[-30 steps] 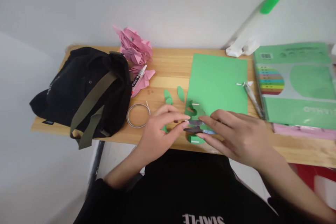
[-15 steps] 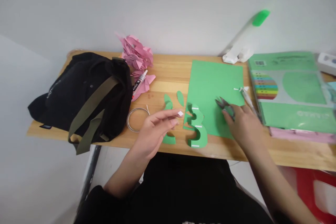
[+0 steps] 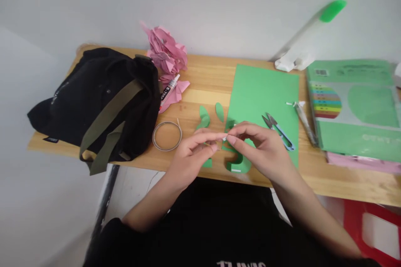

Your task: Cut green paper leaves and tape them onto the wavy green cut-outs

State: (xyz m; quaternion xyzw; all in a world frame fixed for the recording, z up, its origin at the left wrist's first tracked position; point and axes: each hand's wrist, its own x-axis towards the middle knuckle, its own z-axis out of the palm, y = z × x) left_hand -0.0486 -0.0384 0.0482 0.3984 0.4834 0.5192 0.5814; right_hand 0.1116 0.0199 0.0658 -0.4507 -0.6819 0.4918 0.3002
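Observation:
A tiny piece of white tape (image 3: 224,138) sits on the index fingertip of my left hand (image 3: 188,154), whose thumb is a little apart below. Thumb and index finger of my right hand (image 3: 266,148) pinch at the same piece. Beneath the hands lies a curled green paper piece (image 3: 246,165) with a white strip on its end; my fingers partly hide it. More cut green paper (image 3: 204,117) and a green leaf shape (image 3: 219,112) lie just beyond my left hand. Blue-handled thread snips (image 3: 280,132) rest on a green paper sheet (image 3: 263,91) beside my right hand.
On the left are a black bag (image 3: 106,100), a tape roll (image 3: 167,136), a glue tube (image 3: 169,91) and crumpled pink paper (image 3: 167,52). To the right lie a grey pen-like tool (image 3: 305,125) and a green paper pack (image 3: 354,108). The wall borders the table's back.
My right hand has let go of the snips, leaving them on the green sheet. It has moved left to meet my left fingertip at the tape. The view has shifted slightly.

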